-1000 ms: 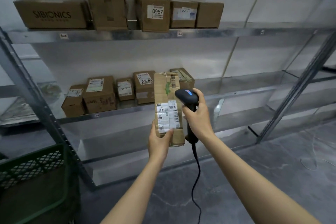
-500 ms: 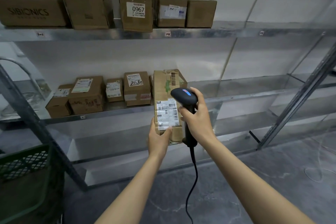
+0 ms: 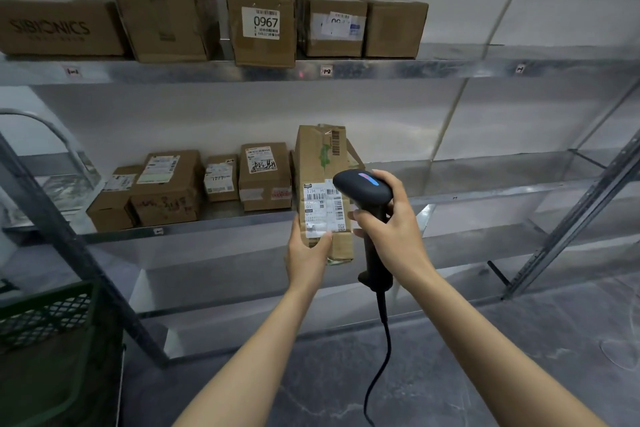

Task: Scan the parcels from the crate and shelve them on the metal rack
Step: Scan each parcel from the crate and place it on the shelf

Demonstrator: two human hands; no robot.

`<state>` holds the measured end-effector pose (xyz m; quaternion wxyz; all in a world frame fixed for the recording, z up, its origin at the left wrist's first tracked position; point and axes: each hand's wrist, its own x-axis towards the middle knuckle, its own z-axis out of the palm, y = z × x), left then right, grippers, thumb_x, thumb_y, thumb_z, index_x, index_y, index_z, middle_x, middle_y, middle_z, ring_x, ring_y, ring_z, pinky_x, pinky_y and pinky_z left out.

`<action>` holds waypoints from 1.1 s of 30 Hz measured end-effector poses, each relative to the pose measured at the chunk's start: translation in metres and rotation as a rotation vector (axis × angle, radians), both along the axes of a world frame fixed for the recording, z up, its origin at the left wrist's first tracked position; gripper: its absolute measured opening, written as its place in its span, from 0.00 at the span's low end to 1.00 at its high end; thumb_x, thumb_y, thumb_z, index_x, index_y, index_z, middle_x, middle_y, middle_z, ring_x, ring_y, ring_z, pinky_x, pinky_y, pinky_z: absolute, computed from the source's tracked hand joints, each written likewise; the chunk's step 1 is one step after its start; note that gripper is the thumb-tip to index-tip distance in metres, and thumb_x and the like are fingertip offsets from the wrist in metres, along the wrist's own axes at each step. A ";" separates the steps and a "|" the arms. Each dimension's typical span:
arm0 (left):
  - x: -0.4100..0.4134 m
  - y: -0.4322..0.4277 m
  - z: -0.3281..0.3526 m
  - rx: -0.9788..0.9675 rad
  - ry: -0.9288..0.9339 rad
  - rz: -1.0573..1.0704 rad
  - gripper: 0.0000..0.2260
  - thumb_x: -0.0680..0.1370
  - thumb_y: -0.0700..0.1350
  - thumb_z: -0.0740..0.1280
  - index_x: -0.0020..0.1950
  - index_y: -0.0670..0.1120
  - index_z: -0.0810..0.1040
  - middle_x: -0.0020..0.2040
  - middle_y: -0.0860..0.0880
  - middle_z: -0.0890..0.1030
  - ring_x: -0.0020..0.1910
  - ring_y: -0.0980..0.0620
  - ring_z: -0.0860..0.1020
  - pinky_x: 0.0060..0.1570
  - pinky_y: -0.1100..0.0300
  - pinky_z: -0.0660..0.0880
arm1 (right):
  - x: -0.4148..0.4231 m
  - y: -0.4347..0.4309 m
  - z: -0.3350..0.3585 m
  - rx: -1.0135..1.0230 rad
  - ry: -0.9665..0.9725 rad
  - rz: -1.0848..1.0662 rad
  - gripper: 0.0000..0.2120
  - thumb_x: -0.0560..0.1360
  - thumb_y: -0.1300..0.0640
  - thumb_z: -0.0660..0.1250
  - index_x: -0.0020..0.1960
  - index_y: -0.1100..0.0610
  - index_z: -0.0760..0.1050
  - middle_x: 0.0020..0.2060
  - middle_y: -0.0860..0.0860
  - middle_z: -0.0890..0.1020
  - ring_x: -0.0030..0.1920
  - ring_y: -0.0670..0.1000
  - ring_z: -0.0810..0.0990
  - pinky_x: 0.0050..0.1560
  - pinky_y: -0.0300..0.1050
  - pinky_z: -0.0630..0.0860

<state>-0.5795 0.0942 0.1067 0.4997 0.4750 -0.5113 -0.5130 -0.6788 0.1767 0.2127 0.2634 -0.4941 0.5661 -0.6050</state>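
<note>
My left hand [image 3: 306, 255] grips the lower end of a tall, narrow cardboard parcel [image 3: 320, 163], held upright in front of the metal rack [image 3: 381, 69]. A white barcode label [image 3: 322, 210] faces me. My right hand [image 3: 394, 232] holds a black corded barcode scanner [image 3: 363, 185] by its handle, its head just right of the label with a blue light lit on top. A red dot shows on the upper shelf's front edge. The green crate [image 3: 45, 315] stands at the lower left, partly out of view.
Several cardboard boxes line the upper shelf, among them one marked 0967 [image 3: 265, 26]. Several labelled boxes [image 3: 265, 175] sit on the left of the middle shelf [image 3: 485, 191]; its right part is bare. A rack upright [image 3: 69, 246] crosses the left foreground. Grey floor lies below.
The view has shifted right and slightly up, so the rack and boxes slid left in frame. The parcel and scanner stay held together in front of me, the label still beside the scanner head.
</note>
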 end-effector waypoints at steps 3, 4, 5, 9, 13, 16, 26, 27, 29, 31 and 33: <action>-0.007 0.004 0.000 0.002 -0.007 0.027 0.25 0.72 0.45 0.70 0.68 0.57 0.70 0.54 0.57 0.82 0.54 0.54 0.80 0.58 0.47 0.76 | -0.007 0.006 -0.002 0.011 -0.010 0.019 0.26 0.73 0.68 0.66 0.63 0.43 0.69 0.53 0.42 0.78 0.51 0.55 0.80 0.54 0.59 0.78; -0.011 0.006 0.000 0.006 -0.006 0.031 0.26 0.71 0.46 0.70 0.68 0.58 0.69 0.55 0.56 0.82 0.54 0.54 0.80 0.58 0.46 0.76 | -0.010 0.008 -0.003 0.012 -0.008 0.020 0.26 0.73 0.67 0.66 0.63 0.43 0.69 0.52 0.42 0.78 0.51 0.54 0.80 0.53 0.59 0.78; -0.015 0.007 0.000 0.011 -0.001 0.034 0.26 0.71 0.47 0.70 0.68 0.58 0.69 0.55 0.55 0.82 0.54 0.53 0.80 0.58 0.46 0.76 | -0.014 0.010 -0.004 0.014 -0.011 0.024 0.26 0.73 0.67 0.66 0.63 0.43 0.69 0.52 0.42 0.78 0.50 0.54 0.80 0.53 0.59 0.78; -0.034 0.015 0.003 0.018 -0.002 0.096 0.26 0.71 0.47 0.70 0.68 0.59 0.69 0.55 0.57 0.82 0.55 0.54 0.80 0.58 0.46 0.76 | -0.036 0.020 -0.008 0.043 -0.036 0.075 0.26 0.72 0.67 0.66 0.61 0.42 0.70 0.50 0.41 0.79 0.50 0.54 0.80 0.53 0.60 0.78; -0.053 0.025 0.006 0.011 0.003 0.132 0.26 0.71 0.48 0.70 0.67 0.60 0.69 0.54 0.58 0.82 0.54 0.55 0.80 0.57 0.46 0.77 | -0.060 0.029 -0.009 0.057 -0.032 0.117 0.26 0.72 0.67 0.66 0.61 0.41 0.69 0.53 0.46 0.79 0.50 0.58 0.81 0.54 0.61 0.77; -0.065 0.030 0.009 0.014 0.013 0.164 0.28 0.69 0.50 0.70 0.68 0.60 0.69 0.55 0.57 0.82 0.55 0.54 0.80 0.58 0.46 0.76 | -0.075 0.031 -0.008 0.063 -0.022 0.137 0.26 0.72 0.67 0.65 0.61 0.41 0.69 0.53 0.48 0.79 0.50 0.60 0.81 0.53 0.62 0.77; -0.067 0.028 0.010 0.002 -0.013 0.179 0.27 0.68 0.51 0.69 0.66 0.62 0.69 0.55 0.57 0.82 0.56 0.53 0.80 0.58 0.45 0.76 | -0.077 0.022 -0.012 0.074 -0.031 0.171 0.27 0.71 0.68 0.65 0.61 0.42 0.69 0.52 0.49 0.79 0.49 0.56 0.80 0.54 0.60 0.77; -0.067 0.026 0.010 -0.002 -0.015 0.176 0.28 0.68 0.50 0.69 0.67 0.62 0.69 0.56 0.57 0.81 0.56 0.53 0.80 0.58 0.45 0.76 | -0.076 0.021 -0.012 0.073 -0.031 0.170 0.27 0.71 0.68 0.65 0.61 0.42 0.69 0.52 0.49 0.79 0.49 0.55 0.79 0.55 0.60 0.77; -0.066 0.022 0.010 -0.014 -0.010 0.163 0.27 0.68 0.49 0.69 0.67 0.61 0.69 0.56 0.57 0.81 0.56 0.53 0.80 0.58 0.45 0.76 | -0.074 0.018 -0.012 0.074 -0.022 0.166 0.26 0.71 0.68 0.65 0.61 0.42 0.69 0.52 0.48 0.79 0.49 0.54 0.80 0.55 0.59 0.77; -0.065 0.019 0.010 -0.013 -0.015 0.155 0.26 0.69 0.48 0.69 0.67 0.61 0.69 0.56 0.57 0.81 0.56 0.54 0.80 0.58 0.45 0.76 | -0.073 0.016 -0.012 0.072 -0.014 0.162 0.26 0.72 0.67 0.65 0.61 0.41 0.69 0.52 0.48 0.79 0.49 0.54 0.80 0.54 0.58 0.78; -0.064 0.016 0.009 -0.015 -0.027 0.152 0.26 0.71 0.47 0.69 0.68 0.61 0.68 0.56 0.58 0.80 0.55 0.56 0.79 0.58 0.47 0.77 | -0.073 0.015 -0.012 0.070 -0.007 0.156 0.26 0.72 0.67 0.65 0.62 0.41 0.69 0.52 0.48 0.79 0.48 0.53 0.80 0.54 0.57 0.78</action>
